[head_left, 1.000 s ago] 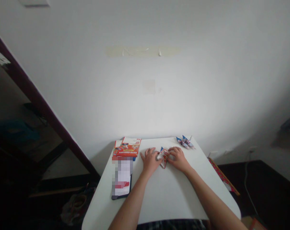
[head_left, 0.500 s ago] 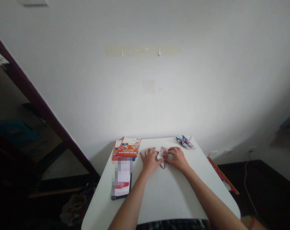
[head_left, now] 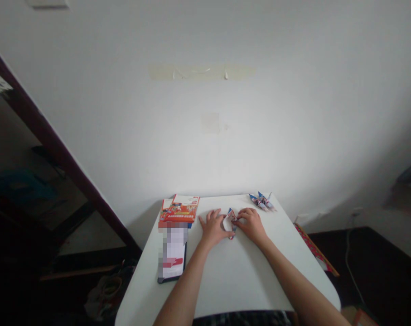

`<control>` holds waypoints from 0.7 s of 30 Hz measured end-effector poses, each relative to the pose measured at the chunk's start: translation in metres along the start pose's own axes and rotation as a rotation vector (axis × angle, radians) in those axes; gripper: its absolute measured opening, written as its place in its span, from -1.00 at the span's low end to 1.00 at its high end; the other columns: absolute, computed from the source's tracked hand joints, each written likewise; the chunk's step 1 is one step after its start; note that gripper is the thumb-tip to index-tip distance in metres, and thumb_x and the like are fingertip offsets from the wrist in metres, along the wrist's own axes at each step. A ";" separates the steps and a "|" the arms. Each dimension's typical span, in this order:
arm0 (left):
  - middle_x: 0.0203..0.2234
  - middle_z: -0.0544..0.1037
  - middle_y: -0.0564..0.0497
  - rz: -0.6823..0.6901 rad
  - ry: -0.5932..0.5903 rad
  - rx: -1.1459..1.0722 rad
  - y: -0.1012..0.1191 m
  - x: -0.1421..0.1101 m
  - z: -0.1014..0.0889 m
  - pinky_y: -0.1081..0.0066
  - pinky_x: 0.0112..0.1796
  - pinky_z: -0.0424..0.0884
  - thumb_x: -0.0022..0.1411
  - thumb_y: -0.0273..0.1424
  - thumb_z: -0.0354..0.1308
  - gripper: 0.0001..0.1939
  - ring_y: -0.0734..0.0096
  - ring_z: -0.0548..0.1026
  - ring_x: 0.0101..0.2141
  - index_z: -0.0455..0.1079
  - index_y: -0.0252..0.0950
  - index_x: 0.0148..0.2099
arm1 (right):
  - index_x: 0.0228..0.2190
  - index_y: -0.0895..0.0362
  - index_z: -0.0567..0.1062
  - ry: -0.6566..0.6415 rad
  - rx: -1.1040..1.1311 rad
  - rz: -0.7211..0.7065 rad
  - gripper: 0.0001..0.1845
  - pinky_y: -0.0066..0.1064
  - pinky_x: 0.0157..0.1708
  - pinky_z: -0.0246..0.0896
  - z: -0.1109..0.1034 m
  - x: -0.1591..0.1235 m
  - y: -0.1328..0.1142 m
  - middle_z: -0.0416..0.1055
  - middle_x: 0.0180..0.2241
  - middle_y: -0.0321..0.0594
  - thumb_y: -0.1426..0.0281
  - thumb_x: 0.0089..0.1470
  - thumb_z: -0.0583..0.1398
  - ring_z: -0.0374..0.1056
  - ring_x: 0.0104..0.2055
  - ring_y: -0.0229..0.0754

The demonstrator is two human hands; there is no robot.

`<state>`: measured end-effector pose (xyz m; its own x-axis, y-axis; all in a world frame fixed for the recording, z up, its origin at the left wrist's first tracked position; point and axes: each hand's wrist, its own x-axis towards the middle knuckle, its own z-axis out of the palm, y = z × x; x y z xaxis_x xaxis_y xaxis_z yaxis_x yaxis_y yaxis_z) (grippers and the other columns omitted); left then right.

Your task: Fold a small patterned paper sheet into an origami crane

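Between my hands, on the white table [head_left: 239, 280], is a small piece of folded printed paper [head_left: 229, 222], white inside with red and blue print. My left hand [head_left: 213, 229] holds its left and near side, thumb across the near edge and the other fingers resting on the tabletop. The fingertips of my right hand [head_left: 251, 223] pinch the paper's right edge. Part of the paper is covered by my fingers. Several folded paper cranes [head_left: 262, 201] in similar print sit together at the table's far right corner.
Red and white printed booklets [head_left: 180, 210] lie at the far left of the table. A phone [head_left: 173, 253] with a blurred screen lies below them. The wall [head_left: 219, 158] meets the table's far edge. A dark red frame [head_left: 55, 149] slants down on the left.
My left thumb has shifted toward the near end of the paper. The paper's white inner face stands wider, and my right fingers stay pinched at its edge.
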<state>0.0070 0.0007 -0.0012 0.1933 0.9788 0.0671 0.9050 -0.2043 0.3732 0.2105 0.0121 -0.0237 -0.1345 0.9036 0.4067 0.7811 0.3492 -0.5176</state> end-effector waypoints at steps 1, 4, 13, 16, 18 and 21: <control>0.39 0.19 -0.01 -0.001 -0.010 0.003 0.000 0.000 0.000 -0.43 0.28 -0.27 -0.07 0.11 0.36 -0.24 -0.14 0.06 0.37 0.42 0.02 0.18 | -0.33 0.00 0.68 -0.004 0.003 -0.004 -0.85 -0.22 0.08 0.18 0.000 0.000 0.001 0.56 -0.14 -0.19 0.23 0.04 0.35 0.35 0.03 -0.03; 0.41 0.17 -0.03 -0.006 -0.037 0.002 0.000 0.000 -0.002 -0.41 0.28 -0.28 -0.06 0.10 0.36 -0.24 -0.14 0.04 0.37 0.42 0.01 0.19 | -0.29 -0.01 0.69 -0.041 0.024 -0.027 -0.84 -0.20 0.09 0.19 0.000 0.002 0.008 0.56 -0.12 -0.16 0.25 0.07 0.32 0.36 0.05 -0.02; 0.41 0.17 -0.03 0.000 -0.057 -0.018 0.001 0.000 -0.005 -0.44 0.27 -0.29 -0.06 0.08 0.38 -0.26 -0.17 0.02 0.39 0.43 0.03 0.18 | -0.32 0.00 0.70 -0.062 0.065 -0.028 -0.81 -0.15 0.12 0.21 0.000 0.004 0.017 0.57 -0.11 -0.15 0.27 0.12 0.27 0.35 0.06 0.02; 0.41 0.16 -0.05 0.001 -0.063 -0.034 0.000 0.000 -0.005 -0.42 0.28 -0.32 -0.09 0.07 0.40 -0.23 -0.18 0.01 0.39 0.44 0.02 0.18 | -0.34 0.00 0.70 -0.053 0.072 -0.020 -0.83 -0.16 0.11 0.21 0.000 0.003 0.016 0.57 -0.12 -0.16 0.25 0.11 0.28 0.36 0.05 0.01; 0.41 0.16 -0.04 0.007 -0.064 -0.046 -0.001 0.000 -0.005 -0.42 0.28 -0.34 -0.10 0.07 0.41 -0.22 -0.18 0.00 0.39 0.44 0.02 0.18 | -0.36 0.00 0.70 -0.044 0.075 -0.012 -0.84 -0.17 0.10 0.22 0.001 0.003 0.015 0.58 -0.14 -0.16 0.25 0.09 0.30 0.36 0.04 0.01; 0.41 0.16 -0.02 0.016 -0.061 -0.055 -0.001 0.000 -0.006 -0.46 0.27 -0.34 -0.11 0.06 0.42 -0.24 -0.18 0.01 0.39 0.45 0.03 0.17 | -0.40 0.00 0.70 -0.032 0.086 0.006 -0.88 -0.17 0.09 0.21 0.002 0.003 0.015 0.58 -0.15 -0.17 0.27 0.05 0.33 0.36 0.04 0.01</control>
<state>0.0037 0.0013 0.0039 0.2317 0.9726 0.0174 0.8797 -0.2172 0.4230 0.2207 0.0203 -0.0315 -0.1503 0.9128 0.3798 0.7272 0.3624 -0.5829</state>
